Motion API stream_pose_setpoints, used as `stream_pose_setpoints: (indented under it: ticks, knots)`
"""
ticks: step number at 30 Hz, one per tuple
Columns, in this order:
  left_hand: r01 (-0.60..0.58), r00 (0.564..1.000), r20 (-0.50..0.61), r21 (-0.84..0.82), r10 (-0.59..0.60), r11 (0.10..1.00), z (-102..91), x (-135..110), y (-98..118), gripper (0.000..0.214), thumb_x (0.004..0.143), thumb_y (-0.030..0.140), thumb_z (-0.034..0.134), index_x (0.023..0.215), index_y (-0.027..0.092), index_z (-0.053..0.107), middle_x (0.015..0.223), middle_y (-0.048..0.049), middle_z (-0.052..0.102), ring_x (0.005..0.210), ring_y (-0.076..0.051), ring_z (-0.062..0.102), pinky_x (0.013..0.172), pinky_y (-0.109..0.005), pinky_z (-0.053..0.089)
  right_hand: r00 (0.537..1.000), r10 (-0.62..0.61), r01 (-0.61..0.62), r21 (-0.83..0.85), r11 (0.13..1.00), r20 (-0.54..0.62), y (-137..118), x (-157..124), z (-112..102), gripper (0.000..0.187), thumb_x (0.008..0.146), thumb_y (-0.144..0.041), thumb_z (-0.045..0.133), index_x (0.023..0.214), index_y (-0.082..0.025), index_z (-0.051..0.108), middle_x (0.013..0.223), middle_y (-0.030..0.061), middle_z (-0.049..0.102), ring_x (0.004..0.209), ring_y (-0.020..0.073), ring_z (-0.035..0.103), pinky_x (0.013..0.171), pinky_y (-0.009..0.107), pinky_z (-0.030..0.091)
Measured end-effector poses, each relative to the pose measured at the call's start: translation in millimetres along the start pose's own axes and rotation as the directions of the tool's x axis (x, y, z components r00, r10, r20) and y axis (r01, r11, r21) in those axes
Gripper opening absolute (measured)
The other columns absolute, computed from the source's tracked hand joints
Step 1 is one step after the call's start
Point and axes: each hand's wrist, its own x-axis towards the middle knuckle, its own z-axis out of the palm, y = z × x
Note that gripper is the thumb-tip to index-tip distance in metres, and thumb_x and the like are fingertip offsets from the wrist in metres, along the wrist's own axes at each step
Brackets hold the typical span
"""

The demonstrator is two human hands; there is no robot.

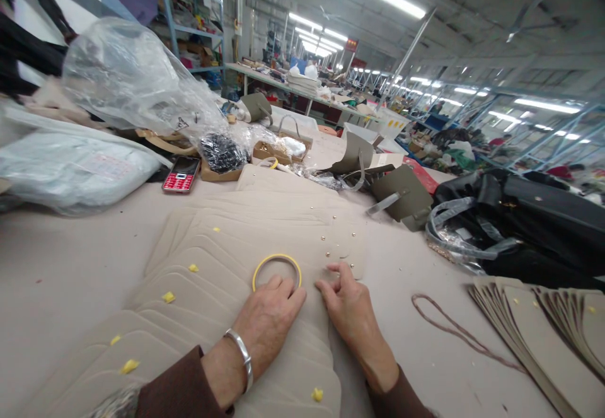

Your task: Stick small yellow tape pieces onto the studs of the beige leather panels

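Observation:
My left hand (271,311), with a silver bangle at its wrist, is closed on the near side of a roll of yellow tape (255,267). The roll rests over a spread of overlapping beige panels (227,292), several of them marked with small yellow tape bits (169,297). Just right of the roll, my right hand (348,301) has its fingers curled in towards the thumb at the panels' right edge. Whatever sits between those fingertips is too small to make out. Small metal studs (328,255) dot the panels beyond it.
A red phone (181,175), clear plastic bags (137,84) and a cardboard box (221,172) lie at the far left. Olive flaps (401,192) and black bags (529,216) are at the right. Nearer are a brown cord (454,325) and fanned beige strips (543,336).

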Motion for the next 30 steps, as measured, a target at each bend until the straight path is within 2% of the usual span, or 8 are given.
stream_pose_setpoints:
  ticks: [3, 6, 10, 15, 19, 24, 26, 30]
  knots:
    - [-0.001, 1.0, -0.003, 0.001, 0.001, 1.0, 1.1, 0.1, -0.4, 0.014, 0.091, 0.007, 0.046, 0.093, 0.018, 0.056, 0.092, -0.0063, 0.058, 0.088, -0.025, 0.053, 0.076, -0.041, 0.052, 0.999, 0.03, -0.029, 0.057, 0.998, -0.014, 6.6, -8.0, -4.3, 0.012, 0.084, -0.03, 0.06, 0.087, -0.019, 0.062, 0.061, -0.0015, 0.065, 0.055, 0.016, 0.061, 0.056, 0.024, 0.044]
    - [0.002, 1.0, 0.002, 0.002, -0.002, 1.0, 0.6, -0.3, -0.3, 0.015, 0.091, 0.007, 0.046, 0.093, 0.018, 0.056, 0.092, -0.0064, 0.058, 0.088, -0.025, 0.053, 0.075, -0.041, 0.052, 0.999, -0.034, 0.033, 0.068, 0.997, 0.011, 7.4, -16.2, -5.0, 0.017, 0.088, -0.028, 0.056, 0.076, -0.02, 0.066, 0.07, 0.0013, 0.069, 0.063, 0.0162, 0.063, 0.061, 0.024, 0.045]
    - [0.003, 1.0, -0.001, -0.009, -0.003, 1.0, 0.4, -0.5, -0.3, 0.016, 0.09, 0.006, 0.045, 0.093, 0.018, 0.056, 0.092, -0.0063, 0.059, 0.088, -0.025, 0.053, 0.076, -0.041, 0.052, 0.992, -0.125, 0.124, -0.05, 0.991, -0.034, 1.2, -16.1, 3.5, 0.017, 0.088, -0.024, 0.055, 0.079, -0.018, 0.068, 0.075, 0.0034, 0.07, 0.07, 0.0173, 0.063, 0.068, 0.025, 0.043]
    - [0.0, 0.999, -0.036, -0.025, -0.001, 1.0, 1.6, -2.4, -0.4, 0.016, 0.088, 0.005, 0.047, 0.091, 0.018, 0.056, 0.091, -0.0055, 0.059, 0.087, -0.024, 0.054, 0.074, -0.039, 0.052, 0.994, -0.105, 0.099, -0.163, 0.982, -0.027, -5.9, -5.3, 8.6, 0.018, 0.087, -0.021, 0.055, 0.075, -0.018, 0.069, 0.07, 0.003, 0.068, 0.065, 0.0163, 0.061, 0.066, 0.025, 0.04]
    - [-0.036, 0.989, -0.144, -0.049, 0.028, 0.998, -14.1, -7.7, -2.0, 0.018, 0.086, 0.003, 0.048, 0.088, 0.019, 0.056, 0.086, -0.0035, 0.058, 0.08, -0.021, 0.055, 0.069, -0.034, 0.05, 0.985, -0.09, 0.114, -0.165, 0.98, 0.145, -9.6, -9.2, -1.8, 0.018, 0.082, -0.019, 0.059, 0.066, -0.018, 0.067, 0.063, 0.0006, 0.066, 0.059, 0.0138, 0.058, 0.059, 0.023, 0.036]
    - [-0.143, 0.949, -0.296, -0.103, 0.107, 0.984, -52.3, -3.0, -6.3, 0.018, 0.091, 0.008, 0.044, 0.09, 0.021, 0.056, 0.076, 0.0003, 0.058, 0.068, -0.017, 0.057, 0.06, -0.027, 0.048, 0.902, -0.102, 0.124, -0.027, 0.992, 0.42, -12.4, -16.9, -18.3, 0.02, 0.078, -0.015, 0.061, 0.059, -0.018, 0.066, 0.053, -0.0033, 0.061, 0.05, 0.0106, 0.052, 0.048, 0.021, 0.031]
    - [-0.209, 0.922, -0.354, -0.118, 0.155, 0.971, -57.4, 5.1, -8.1, 0.017, 0.094, 0.013, 0.042, 0.098, 0.021, 0.058, 0.075, 0.0004, 0.061, 0.067, -0.016, 0.059, 0.06, -0.025, 0.05, 0.922, -0.112, 0.084, 0.09, 0.992, 0.372, -13.5, -15.1, -22.2, 0.018, 0.081, -0.016, 0.059, 0.065, -0.018, 0.069, 0.058, -0.0029, 0.064, 0.053, 0.011, 0.055, 0.05, 0.021, 0.035]
    - [-0.368, 0.847, -0.464, -0.158, 0.26, 0.916, -41.7, 21.3, -11.2, 0.034, 0.099, 0.02, 0.038, 0.133, 0.017, 0.043, 0.096, -0.0047, 0.07, 0.082, -0.015, 0.067, 0.072, -0.023, 0.055, 0.988, -0.148, 0.126, 0.345, 0.93, 0.037, -16.3, -9.2, -25.3, 0.014, 0.087, -0.021, 0.058, 0.092, -0.018, 0.071, 0.079, 0.0013, 0.071, 0.069, 0.0139, 0.062, 0.063, 0.022, 0.047]
